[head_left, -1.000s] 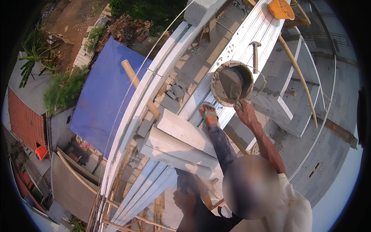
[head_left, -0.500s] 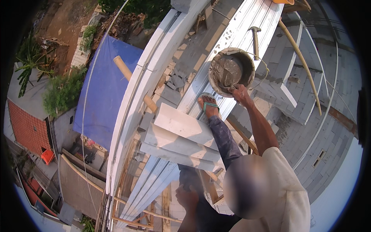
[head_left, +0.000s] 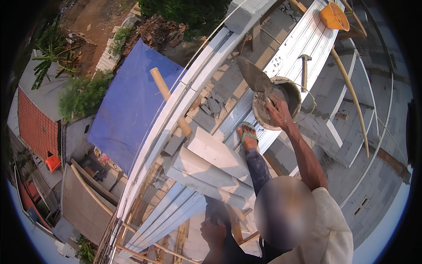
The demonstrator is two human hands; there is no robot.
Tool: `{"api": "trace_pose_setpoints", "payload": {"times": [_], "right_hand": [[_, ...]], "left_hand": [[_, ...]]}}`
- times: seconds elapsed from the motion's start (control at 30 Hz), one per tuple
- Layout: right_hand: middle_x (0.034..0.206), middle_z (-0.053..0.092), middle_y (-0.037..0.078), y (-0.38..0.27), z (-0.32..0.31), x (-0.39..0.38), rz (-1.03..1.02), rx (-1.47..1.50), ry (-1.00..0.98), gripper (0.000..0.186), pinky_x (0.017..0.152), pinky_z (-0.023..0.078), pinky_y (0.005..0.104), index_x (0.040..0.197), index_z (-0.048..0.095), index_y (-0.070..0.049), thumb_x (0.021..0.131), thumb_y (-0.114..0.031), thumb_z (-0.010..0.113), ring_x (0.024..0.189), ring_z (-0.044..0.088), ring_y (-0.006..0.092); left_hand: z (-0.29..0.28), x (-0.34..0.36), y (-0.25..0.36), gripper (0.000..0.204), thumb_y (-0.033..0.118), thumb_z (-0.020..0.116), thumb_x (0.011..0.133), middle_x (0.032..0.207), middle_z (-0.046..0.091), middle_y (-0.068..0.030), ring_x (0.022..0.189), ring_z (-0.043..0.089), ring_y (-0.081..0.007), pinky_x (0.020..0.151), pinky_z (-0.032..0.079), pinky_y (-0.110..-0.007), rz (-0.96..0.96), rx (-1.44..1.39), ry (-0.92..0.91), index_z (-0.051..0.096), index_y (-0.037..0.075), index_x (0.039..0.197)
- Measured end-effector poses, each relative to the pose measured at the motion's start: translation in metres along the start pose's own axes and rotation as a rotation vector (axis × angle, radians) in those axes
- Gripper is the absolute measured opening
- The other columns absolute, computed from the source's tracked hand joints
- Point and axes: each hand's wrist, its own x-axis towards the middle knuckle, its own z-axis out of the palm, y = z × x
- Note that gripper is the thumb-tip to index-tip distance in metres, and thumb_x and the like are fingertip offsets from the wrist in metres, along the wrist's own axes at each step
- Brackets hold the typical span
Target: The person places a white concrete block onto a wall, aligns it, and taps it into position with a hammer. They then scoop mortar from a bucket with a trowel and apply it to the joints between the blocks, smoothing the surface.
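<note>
My right hand [head_left: 278, 110] is closed round the handle of a trowel [head_left: 252, 74], whose broad blade is coated with grey mortar. It is held over the left rim of a round bucket [head_left: 295, 115] with wet mortar inside. The bucket stands on white ribbed metal planking [head_left: 288, 50]. My left hand [head_left: 214, 231] is low in the view beside my dark-trousered leg, its fingers curled in shade; what they hold, if anything, is hidden. My sandalled foot [head_left: 249, 135] rests on the planking just below the bucket.
A hammer [head_left: 304, 70] and an orange bucket [head_left: 335, 17] lie beyond the mortar bucket. Stacked pale blocks [head_left: 211, 160] stand left of my foot. A white wall edge [head_left: 165, 108] and bamboo pole [head_left: 160, 83] border a drop toward a blue tarp [head_left: 136, 101].
My right hand has lifted the trowel out of the mortar, its blade now showing past the bucket's left rim. The whole view has shifted, bringing more of the orange bucket into sight.
</note>
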Motion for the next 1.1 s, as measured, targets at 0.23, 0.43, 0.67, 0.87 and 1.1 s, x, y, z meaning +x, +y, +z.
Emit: {"api": "trace_pose_setpoints", "payload": {"times": [0.23, 0.43, 0.67, 0.87, 1.1], "right_hand": [[0.111, 0.067, 0.014, -0.059, -0.016, 0.11, -0.267, -0.842, 0.362, 0.039, 0.08, 0.061, 0.0445, 0.133, 0.063, -0.001, 0.095, -0.011, 0.063, 0.098, 0.07, 0.0349], [0.113, 0.064, 0.012, -0.079, 0.017, 0.126, -0.52, -0.93, 0.244, 0.043, 0.077, 0.061, 0.0452, 0.135, 0.063, 0.0, 0.092, -0.007, 0.062, 0.1, 0.067, 0.0326], [0.11, 0.064, 0.011, -0.133, 0.136, 0.074, -0.765, -0.739, -0.207, 0.035, 0.075, 0.062, 0.0458, 0.126, 0.066, 0.0, 0.093, -0.007, 0.063, 0.099, 0.069, 0.0307], [0.108, 0.066, 0.015, -0.108, 0.111, -0.038, -0.29, -0.23, -0.256, 0.033, 0.076, 0.06, 0.0504, 0.12, 0.065, -0.002, 0.089, -0.013, 0.068, 0.096, 0.07, 0.0393], [0.075, 0.067, 0.021, 0.059, 0.022, -0.112, 0.267, -0.179, 0.184, 0.025, 0.065, 0.052, 0.0432, 0.101, 0.067, 0.004, 0.095, -0.02, 0.069, 0.066, 0.064, 0.0319]], "left_hand": [[-0.002, 0.003, -0.002, 0.056, 0.037, 0.07, 0.089, 0.129, 0.063, -0.0214, 0.118, 0.062, -0.043, 0.099, 0.051, -0.056, 0.034, 0.014, 0.004, 0.063, 0.002, 0.132], [0.001, -0.004, -0.002, 0.056, 0.034, 0.074, 0.087, 0.132, 0.062, -0.0207, 0.121, 0.061, -0.0426, 0.101, 0.053, -0.054, 0.0, -0.024, -0.001, 0.063, 0.003, 0.133], [0.013, -0.002, -0.007, 0.056, 0.034, 0.074, 0.087, 0.128, 0.063, -0.0207, 0.12, 0.061, -0.0437, 0.101, 0.052, -0.055, 0.051, -0.033, 0.042, 0.063, 0.003, 0.132], [0.006, 0.003, -0.003, 0.053, 0.034, 0.073, 0.088, 0.13, 0.063, -0.0214, 0.12, 0.061, -0.0435, 0.102, 0.051, -0.054, 0.036, -0.007, 0.004, 0.064, 0.003, 0.131], [0.011, -0.002, -0.003, 0.052, 0.035, 0.071, 0.09, 0.127, 0.064, -0.0219, 0.11, 0.063, -0.0455, 0.094, 0.052, -0.058, 0.083, -0.006, 0.042, 0.063, 0.001, 0.128]]}}
